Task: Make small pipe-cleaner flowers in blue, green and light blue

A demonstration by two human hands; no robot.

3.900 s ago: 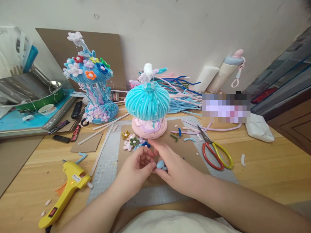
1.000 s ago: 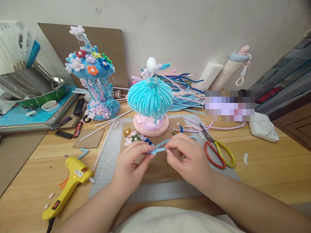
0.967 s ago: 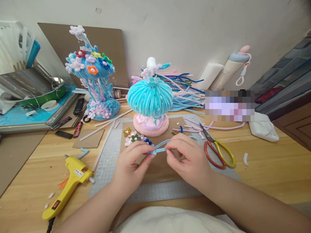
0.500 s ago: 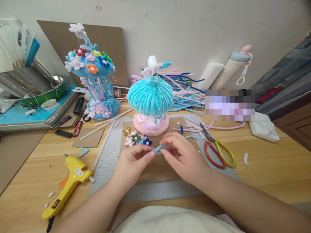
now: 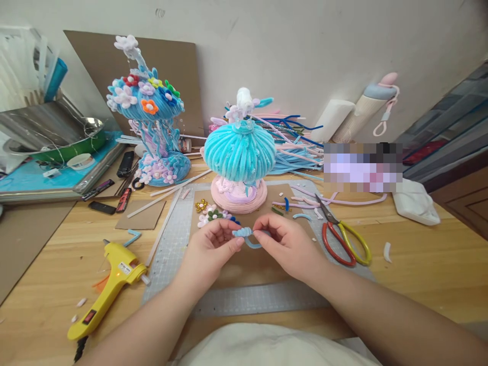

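A light blue pipe cleaner (image 5: 243, 232) stretches between my hands, with a row of small folds or coils at its left part and a loop hanging below. My left hand (image 5: 215, 244) pinches its left end between thumb and fingers. Thumb and fingertips of my right hand (image 5: 284, 241) grip it on the other side. Just beyond my left fingers lie several small pipe cleaner flowers (image 5: 214, 216). Behind them stands a turquoise domed pipe cleaner piece (image 5: 240, 152) on a round pink base (image 5: 238, 201).
Scissors (image 5: 339, 231) lie open to the right on the cutting mat (image 5: 168, 264). A yellow glue gun (image 5: 110, 284) rests at left. A flower-covered blue piece (image 5: 147, 107) stands back left. Bundled pipe cleaners (image 5: 297, 160) lie behind.
The pipe cleaner between my fingers now shows a bunched row of folds, where before a plainer bent strip was visible. My right hand has lowered slightly. The view has shifted a little.
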